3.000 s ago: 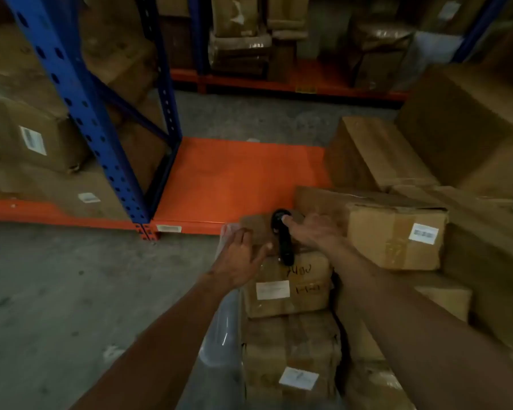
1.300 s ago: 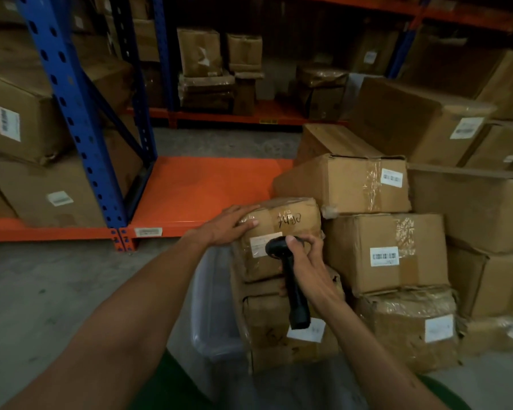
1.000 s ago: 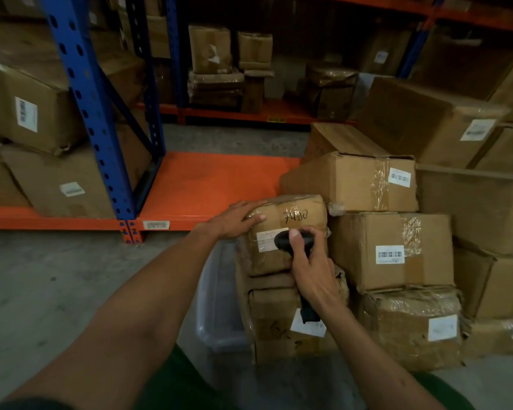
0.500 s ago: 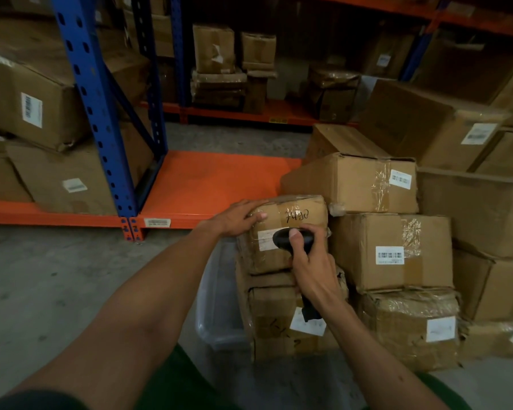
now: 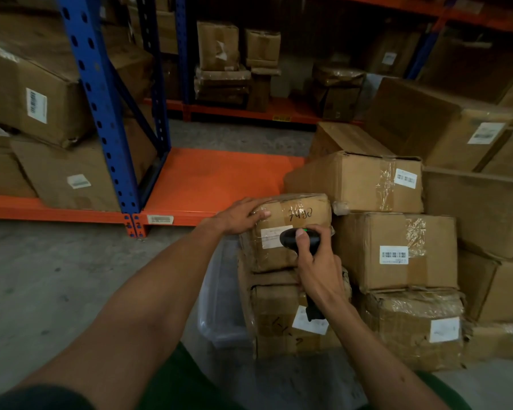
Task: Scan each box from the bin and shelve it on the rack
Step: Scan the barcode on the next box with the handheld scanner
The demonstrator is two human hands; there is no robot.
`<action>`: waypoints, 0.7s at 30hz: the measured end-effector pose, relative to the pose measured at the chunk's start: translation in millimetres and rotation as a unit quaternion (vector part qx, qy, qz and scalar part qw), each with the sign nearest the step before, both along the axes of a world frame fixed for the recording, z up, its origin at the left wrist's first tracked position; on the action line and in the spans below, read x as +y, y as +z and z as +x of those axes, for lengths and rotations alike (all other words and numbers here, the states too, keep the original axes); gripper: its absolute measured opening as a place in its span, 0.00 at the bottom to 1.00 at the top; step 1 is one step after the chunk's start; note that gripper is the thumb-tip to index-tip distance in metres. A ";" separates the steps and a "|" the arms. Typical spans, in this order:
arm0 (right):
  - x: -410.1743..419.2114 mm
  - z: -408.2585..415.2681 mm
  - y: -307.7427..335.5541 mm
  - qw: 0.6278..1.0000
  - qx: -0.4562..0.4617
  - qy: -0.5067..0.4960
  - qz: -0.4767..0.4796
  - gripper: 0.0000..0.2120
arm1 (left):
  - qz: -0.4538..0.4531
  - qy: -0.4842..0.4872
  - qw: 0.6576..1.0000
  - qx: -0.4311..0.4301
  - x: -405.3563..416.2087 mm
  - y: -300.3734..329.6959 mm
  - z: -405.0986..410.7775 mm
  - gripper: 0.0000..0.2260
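Cardboard box point(image 5: 290, 229) abuts neighbouring boxes point(image 5: 394, 250); orange shelf point(image 5: 219, 179) lies open behind.

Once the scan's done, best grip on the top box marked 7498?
Probably the two short ends of the top box, from above. It lies flat on the stack in the bin; the left hand already rests on its left end. The right end sits close to neighbouring cartons, and the right hand holds the scanner.

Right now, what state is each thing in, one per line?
Taped brown cardboard box marked 7498: atop the stack, held steady.
Black handheld scanner: green light on, aimed at the box's white label.
Left hand: resting flat on the box.
Right hand: gripping the scanner.
Orange rack shelf: bare here.
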State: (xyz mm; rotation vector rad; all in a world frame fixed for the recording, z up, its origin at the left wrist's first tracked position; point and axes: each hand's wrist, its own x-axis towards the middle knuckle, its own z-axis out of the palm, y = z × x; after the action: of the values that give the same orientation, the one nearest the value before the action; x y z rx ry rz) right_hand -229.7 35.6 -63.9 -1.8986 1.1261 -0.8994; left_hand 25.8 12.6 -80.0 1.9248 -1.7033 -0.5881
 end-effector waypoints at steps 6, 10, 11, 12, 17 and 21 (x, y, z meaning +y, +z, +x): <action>0.3 -0.3 0.8 1.000 -0.003 0.002 0.000 0.12 | 0.002 0.001 1.000 0.000 0.3 0.8 -0.3 0.24; 0.8 0.4 3.1 1.000 -0.005 0.006 0.005 0.14 | 0.005 0.004 1.000 -0.007 -0.7 0.0 -0.3 0.25; 1.2 0.4 3.6 1.000 -0.004 0.006 0.007 0.14 | 0.007 0.004 1.000 -0.007 -0.9 -0.2 -0.5 0.25; 1.6 0.5 4.1 1.000 -0.003 0.006 0.009 0.14 | 0.008 0.004 1.000 -0.007 -1.1 -0.4 -0.8 0.25; 1.8 0.7 4.6 1.000 0.002 0.004 0.007 0.13 | 0.003 0.004 1.000 -0.003 -0.8 -1.8 0.0 0.24; 0.4 0.2 4.2 1.000 0.004 0.003 0.002 0.13 | 0.009 0.002 1.000 -0.007 -1.7 -1.7 0.3 0.24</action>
State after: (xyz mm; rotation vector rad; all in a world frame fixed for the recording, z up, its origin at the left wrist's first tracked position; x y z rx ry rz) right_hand -229.5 36.0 -59.7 -1.9038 1.1253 -0.8856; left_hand 26.1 10.9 -81.7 1.9487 -1.7067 -0.5907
